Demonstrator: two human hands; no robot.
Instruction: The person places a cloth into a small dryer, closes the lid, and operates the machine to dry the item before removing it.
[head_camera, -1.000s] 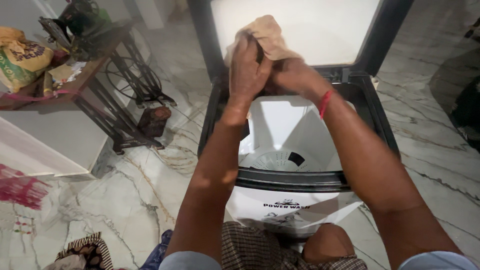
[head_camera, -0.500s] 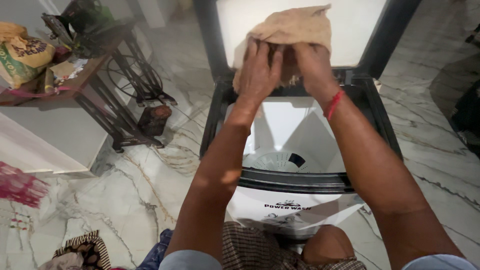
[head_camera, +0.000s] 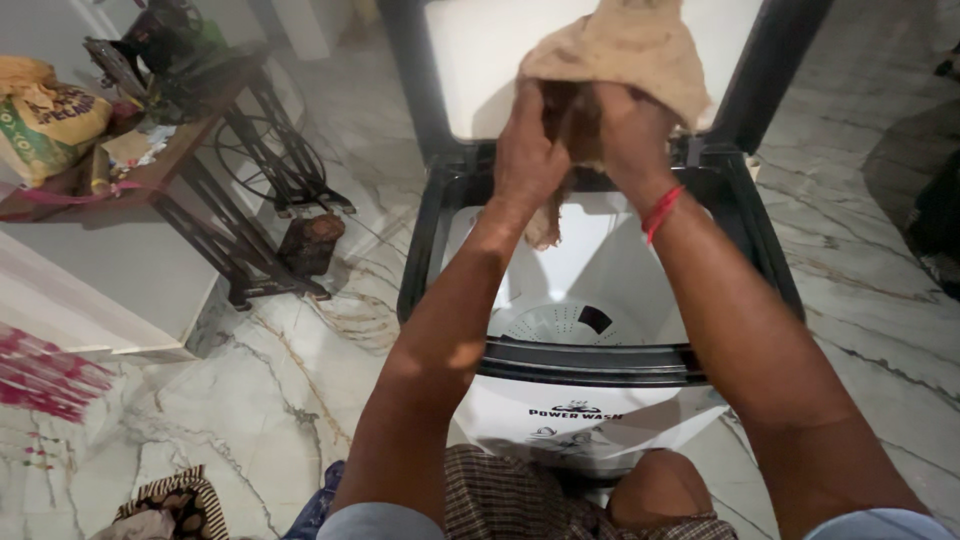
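Gripping tan cloth (head_camera: 625, 45), both hands over washer tub (head_camera: 585, 290); sewing table (head_camera: 150, 160) left.

A crumpled tan cloth (head_camera: 620, 50) sits at the top centre of the frame. It is bunched, with one end hanging down.

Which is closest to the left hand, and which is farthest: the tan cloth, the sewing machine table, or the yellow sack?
From the left hand:
1. Tan cloth, held in the hand, above the open washing machine.
2. Sewing machine table, off to the left.
3. Yellow sack, at the far left edge.
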